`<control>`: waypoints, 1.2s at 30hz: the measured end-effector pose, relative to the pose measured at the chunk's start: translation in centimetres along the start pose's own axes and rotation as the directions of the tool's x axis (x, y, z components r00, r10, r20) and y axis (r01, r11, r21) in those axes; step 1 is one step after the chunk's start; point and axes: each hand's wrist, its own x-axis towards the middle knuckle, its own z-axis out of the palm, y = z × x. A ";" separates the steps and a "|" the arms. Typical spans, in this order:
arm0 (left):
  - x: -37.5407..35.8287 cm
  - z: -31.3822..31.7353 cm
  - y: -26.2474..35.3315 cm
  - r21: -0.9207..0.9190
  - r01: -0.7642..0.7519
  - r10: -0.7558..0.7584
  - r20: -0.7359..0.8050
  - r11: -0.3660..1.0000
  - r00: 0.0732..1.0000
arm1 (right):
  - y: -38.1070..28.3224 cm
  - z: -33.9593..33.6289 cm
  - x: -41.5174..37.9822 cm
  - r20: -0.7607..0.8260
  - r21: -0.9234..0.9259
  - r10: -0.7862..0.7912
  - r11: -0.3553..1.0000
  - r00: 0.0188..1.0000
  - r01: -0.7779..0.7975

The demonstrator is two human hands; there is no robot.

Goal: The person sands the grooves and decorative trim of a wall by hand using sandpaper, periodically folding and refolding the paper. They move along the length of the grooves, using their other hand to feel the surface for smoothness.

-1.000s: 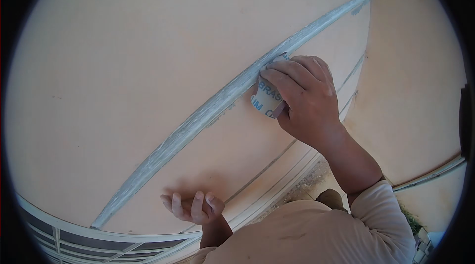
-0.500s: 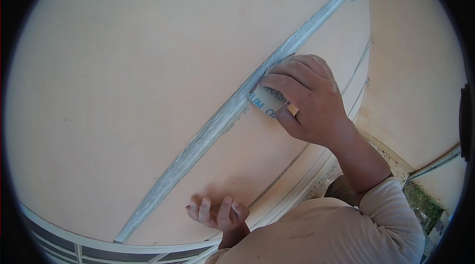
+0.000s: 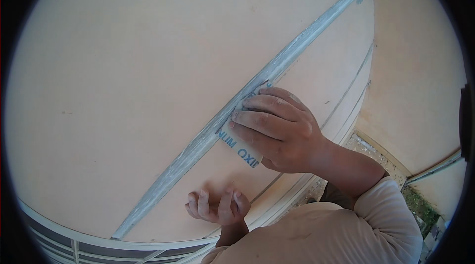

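My right hand [image 3: 277, 125] presses a folded sheet of sandpaper [image 3: 243, 150] against the wall, its fingers laid over the sheet and dusty at the tips. Blue letters reading "NUM OXI" show on the pale backing. The sheet's upper left edge lies on a long grey-white strip [image 3: 178, 165] that runs diagonally over the peach wall [image 3: 148, 66]. Lower down, my left hand [image 3: 220, 207] hovers near the wall with its fingers loosely curled and apart, and nothing is in it.
A white-framed railing or window [image 3: 74, 246] runs along the lower left. Thin grooves [image 3: 346, 91] cross the wall on the right. Beyond the corner stands another wall [image 3: 415, 66], with gravel and grass [image 3: 420, 204] below it.
My right hand has slid the sandpaper down and left along the grey-white strip. My left hand stays almost where it was.
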 end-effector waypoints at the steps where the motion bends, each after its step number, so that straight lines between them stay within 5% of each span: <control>1: 0.1 0.0 -0.1 0.022 -0.010 0.010 0.017 1.000 1.000 | 0.3 -0.4 0.4 -0.005 0.013 -0.001 1.000 1.000 0.001; 4: -0.1 0.0 0.0 0.026 -0.005 0.005 0.014 1.000 1.000 | 1.0 -0.5 0.4 -0.004 -0.071 0.098 0.993 0.995 -0.098; 9: 0.0 0.1 0.2 0.013 0.003 -0.003 -0.007 1.000 1.000 | -3.2 2.7 0.9 -0.067 0.063 -0.025 0.998 0.997 0.029; 11: -0.1 0.2 0.1 0.004 0.016 -0.016 -0.021 1.000 1.000 | -1.9 1.1 1.2 0.048 0.058 -0.016 0.998 0.999 0.013; 14: -0.1 0.5 0.2 0.000 0.022 -0.022 -0.048 1.000 0.999 | 0.6 -1.7 0.6 0.074 -0.086 0.165 0.984 0.984 -0.158; 17: 0.3 0.4 0.5 0.033 -0.005 0.006 -0.031 0.999 1.000 | 0.0 -0.9 1.0 0.013 -0.155 0.104 0.983 0.994 -0.101; 24: 0.2 0.6 0.0 -0.006 -0.023 0.022 -0.088 1.000 0.996 | -1.1 1.7 1.2 -0.004 0.081 -0.120 0.989 0.993 0.120; 30: 0.3 0.7 -0.1 0.022 -0.035 0.036 -0.067 0.999 0.997 | 7.4 -3.3 -0.8 -0.119 -0.176 0.220 0.955 0.968 -0.239; 33: 0.2 0.5 -0.3 -0.002 -0.048 0.048 -0.074 0.999 0.996 | 6.1 -2.6 -0.8 -0.092 -0.190 0.101 0.975 0.991 -0.117; 36: -0.1 0.2 -0.9 -0.023 -0.067 0.065 -0.068 0.997 0.996 | 8.2 -3.9 -1.1 -0.064 -0.213 0.144 0.965 0.988 -0.154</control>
